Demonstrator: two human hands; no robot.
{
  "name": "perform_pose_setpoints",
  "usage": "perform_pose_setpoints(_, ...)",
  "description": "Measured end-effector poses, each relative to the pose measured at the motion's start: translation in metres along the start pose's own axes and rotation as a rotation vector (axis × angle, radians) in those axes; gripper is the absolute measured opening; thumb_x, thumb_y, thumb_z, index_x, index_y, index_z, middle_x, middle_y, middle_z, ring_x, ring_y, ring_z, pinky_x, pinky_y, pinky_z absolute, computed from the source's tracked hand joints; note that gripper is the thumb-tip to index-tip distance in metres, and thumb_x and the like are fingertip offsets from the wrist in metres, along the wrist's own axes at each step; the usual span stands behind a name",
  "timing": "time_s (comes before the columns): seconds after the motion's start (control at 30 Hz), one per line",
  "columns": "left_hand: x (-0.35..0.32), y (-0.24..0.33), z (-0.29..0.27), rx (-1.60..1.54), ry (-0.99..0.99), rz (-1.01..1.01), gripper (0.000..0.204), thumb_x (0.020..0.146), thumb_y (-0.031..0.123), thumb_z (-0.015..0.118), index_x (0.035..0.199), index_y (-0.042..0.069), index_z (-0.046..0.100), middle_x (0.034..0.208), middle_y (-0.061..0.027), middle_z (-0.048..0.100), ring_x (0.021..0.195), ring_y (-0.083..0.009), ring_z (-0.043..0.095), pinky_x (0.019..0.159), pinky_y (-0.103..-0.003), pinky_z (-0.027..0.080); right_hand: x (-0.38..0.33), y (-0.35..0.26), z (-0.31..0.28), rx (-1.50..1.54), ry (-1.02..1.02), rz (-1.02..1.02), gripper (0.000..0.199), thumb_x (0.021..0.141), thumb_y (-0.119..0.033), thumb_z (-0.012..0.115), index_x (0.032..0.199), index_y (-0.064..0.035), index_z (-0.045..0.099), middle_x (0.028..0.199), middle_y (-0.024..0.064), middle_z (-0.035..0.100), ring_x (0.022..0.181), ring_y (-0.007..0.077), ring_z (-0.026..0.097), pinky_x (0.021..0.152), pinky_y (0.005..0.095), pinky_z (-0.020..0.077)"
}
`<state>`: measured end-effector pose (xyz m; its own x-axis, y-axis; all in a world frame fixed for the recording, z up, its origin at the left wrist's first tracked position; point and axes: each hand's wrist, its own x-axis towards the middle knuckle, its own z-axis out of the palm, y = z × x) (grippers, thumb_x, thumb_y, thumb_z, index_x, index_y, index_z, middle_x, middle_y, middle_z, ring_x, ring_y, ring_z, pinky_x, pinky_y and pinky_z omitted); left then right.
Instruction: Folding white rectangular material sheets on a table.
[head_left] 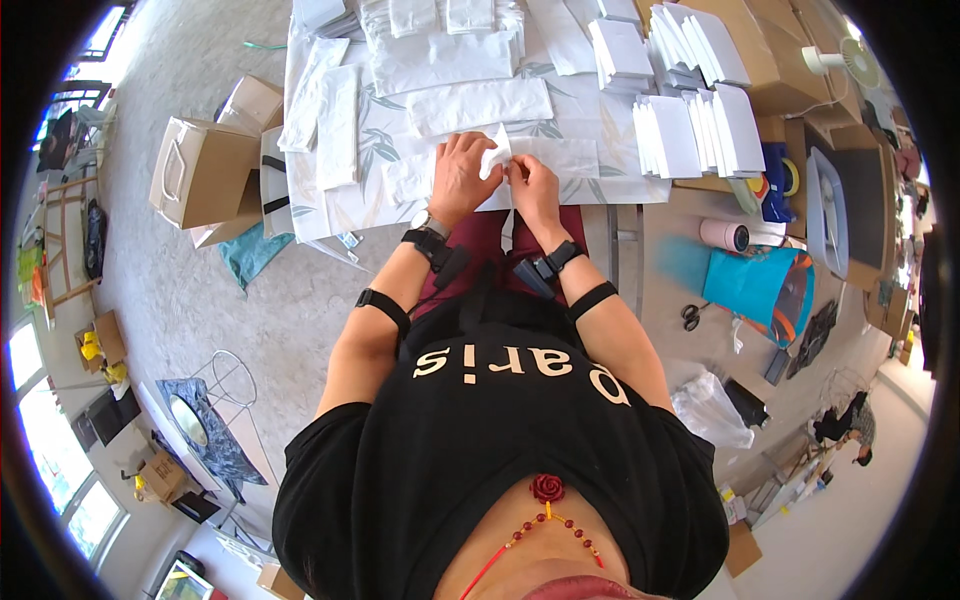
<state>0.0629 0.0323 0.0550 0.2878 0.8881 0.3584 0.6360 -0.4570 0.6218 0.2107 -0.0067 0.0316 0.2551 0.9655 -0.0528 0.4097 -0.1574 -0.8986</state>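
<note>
Over the table's near edge, both my hands meet at a small white crumpled piece [495, 157], thin like paper or film; its exact kind is unclear. My left hand [460, 182] is closed with thumb and fingers on its left side. My right hand [533, 190] pinches at its lower right edge, fingers pressed together. Beneath them a long flat white sleeve [572, 158] lies crosswise on the leaf-patterned tablecloth [375, 150]. Beyond my hands is another flat white sleeve [480, 105], with a pile of wider white sleeves [440, 65] behind it.
Several stacks of folded white sheets [668, 137] stand at the table's right, beside cardboard boxes [770, 50] and a small fan [858, 62]. More boxes [195, 170] sit on the floor at left. A pink cup [724, 235], scissors [691, 317] and a blue bag [755, 285] lie at right.
</note>
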Motion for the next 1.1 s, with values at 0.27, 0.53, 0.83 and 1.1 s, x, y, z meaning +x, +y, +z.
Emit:
perform_pose_setpoints(0.27,0.004,-0.014,0.014,-0.021,0.061,-0.004,0.012,0.080,0.009,0.072,0.091,0.009,0.067,0.104,-0.0053,0.067,0.100,-0.0300,0.060,0.088,-0.043,0.044,-0.002,0.000,0.002,-0.027,0.006,-0.047,0.016,0.096,-0.013,0.063,0.098,0.0010,0.071,0.083,0.0186,0.074,0.078,0.0333,0.073,0.070,0.0398,0.0547)
perform_pose_setpoints(0.53,0.002,-0.028,0.011,-0.224,0.150,-0.182,0.011,0.083,0.006,0.070,0.093,0.003,0.067,0.093,-0.0122,0.069,0.090,-0.0325,0.067,0.081,-0.042,0.052,-0.001,0.004,0.001,-0.024,0.000,-0.025,0.017,0.095,-0.011,0.062,0.099,0.0024,0.071,0.086,0.0160,0.076,0.079,0.0292,0.075,0.073,0.0368,0.0562)
perform_pose_setpoints(0.83,0.000,-0.028,0.003,-0.509,0.173,-0.581,0.014,0.093,0.008,0.066,0.101,-0.003,0.067,0.093,-0.0104,0.074,0.083,-0.0153,0.070,0.076,-0.030,0.056,-0.001,0.003,0.000,-0.020,0.017,0.015,0.017,0.094,-0.014,0.064,0.099,0.0013,0.071,0.085,0.0162,0.075,0.078,0.0294,0.073,0.072,0.0376,0.0553)
perform_pose_setpoints(1.1,-0.012,-0.005,0.000,-0.536,0.050,-0.348,0.034,0.090,0.010,0.067,0.121,-0.004,0.063,0.101,-0.0172,0.075,0.092,-0.0249,0.073,0.086,-0.035,0.057,0.002,-0.004,0.005,0.034,-0.014,-0.018,0.016,0.093,-0.011,0.065,0.101,0.0018,0.069,0.089,0.0154,0.074,0.077,0.0265,0.072,0.070,0.0357,0.0552)
